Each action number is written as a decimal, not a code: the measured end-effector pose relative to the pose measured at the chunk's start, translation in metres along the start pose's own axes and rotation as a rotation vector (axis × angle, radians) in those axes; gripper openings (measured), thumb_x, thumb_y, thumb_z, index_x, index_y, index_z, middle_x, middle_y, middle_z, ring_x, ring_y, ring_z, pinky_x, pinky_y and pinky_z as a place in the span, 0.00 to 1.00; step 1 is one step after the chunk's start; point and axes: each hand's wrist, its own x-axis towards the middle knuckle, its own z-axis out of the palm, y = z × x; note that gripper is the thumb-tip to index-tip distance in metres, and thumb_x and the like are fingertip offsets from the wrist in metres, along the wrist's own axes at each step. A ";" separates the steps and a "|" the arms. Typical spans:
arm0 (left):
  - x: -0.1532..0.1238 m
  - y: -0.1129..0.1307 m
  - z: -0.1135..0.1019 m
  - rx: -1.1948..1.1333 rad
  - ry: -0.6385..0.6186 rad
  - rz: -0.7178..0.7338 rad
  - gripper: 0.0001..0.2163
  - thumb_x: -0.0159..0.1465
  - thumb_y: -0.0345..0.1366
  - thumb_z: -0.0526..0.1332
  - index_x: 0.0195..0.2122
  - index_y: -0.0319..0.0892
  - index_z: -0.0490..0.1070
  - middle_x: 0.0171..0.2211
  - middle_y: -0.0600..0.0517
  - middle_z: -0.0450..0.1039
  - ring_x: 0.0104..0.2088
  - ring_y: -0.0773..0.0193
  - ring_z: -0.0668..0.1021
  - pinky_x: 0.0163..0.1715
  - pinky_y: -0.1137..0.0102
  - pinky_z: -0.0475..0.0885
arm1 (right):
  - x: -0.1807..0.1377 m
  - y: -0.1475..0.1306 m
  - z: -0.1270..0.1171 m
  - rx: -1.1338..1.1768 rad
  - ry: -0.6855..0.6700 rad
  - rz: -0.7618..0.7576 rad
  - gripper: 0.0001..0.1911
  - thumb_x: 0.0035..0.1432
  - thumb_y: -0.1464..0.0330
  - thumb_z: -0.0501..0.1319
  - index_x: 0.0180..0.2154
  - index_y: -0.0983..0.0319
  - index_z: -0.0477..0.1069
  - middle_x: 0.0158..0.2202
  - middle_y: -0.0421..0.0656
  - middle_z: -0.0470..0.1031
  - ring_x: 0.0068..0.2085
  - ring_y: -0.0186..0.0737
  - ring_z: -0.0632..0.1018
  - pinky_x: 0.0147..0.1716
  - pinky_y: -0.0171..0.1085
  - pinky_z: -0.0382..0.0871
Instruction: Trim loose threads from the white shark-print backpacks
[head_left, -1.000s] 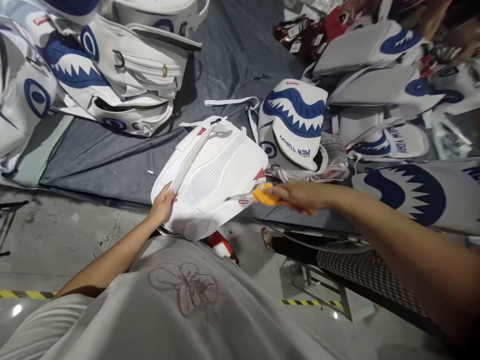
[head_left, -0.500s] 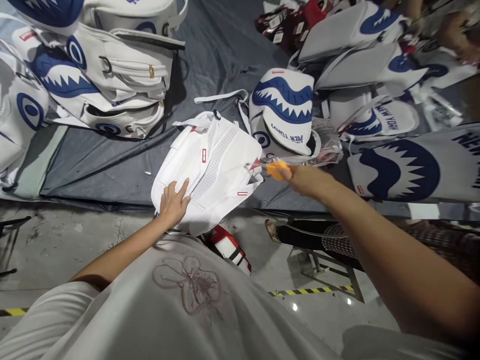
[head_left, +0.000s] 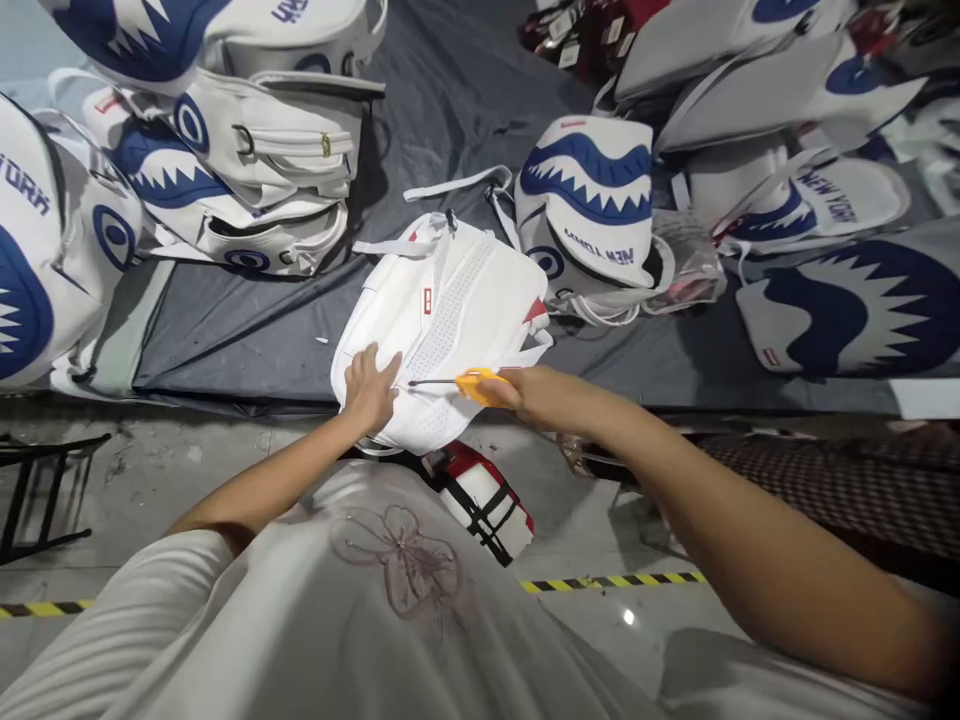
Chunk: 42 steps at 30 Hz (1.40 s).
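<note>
A white backpack lies on the table's near edge, its padded, perforated back panel facing up and its straps loose. My left hand rests on the lower left part of this panel, fingers spread and thumb apart. From the right, my right hand grips orange-handled scissors. Their slim dark blades point left across the panel, with the tip close to my left thumb. Whether the blades touch the fabric I cannot tell.
White backpacks with blue shark mouths are piled at the left. Another shark backpack stands just behind, and several more lie at the right. A red, white and black bag is below the table edge.
My right hand has brought the scissors left, from beside the backpack's right edge to over its back panel near my left hand. The camera view has shifted slightly.
</note>
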 end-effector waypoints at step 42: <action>0.046 -0.003 -0.010 -1.481 -0.018 -0.776 0.09 0.71 0.40 0.57 0.45 0.40 0.69 0.33 0.50 0.75 0.32 0.68 0.78 0.32 0.75 0.77 | -0.044 0.044 0.212 0.002 0.322 0.305 0.20 0.73 0.57 0.47 0.45 0.63 0.70 0.29 0.49 0.79 0.30 0.44 0.80 0.25 0.36 0.54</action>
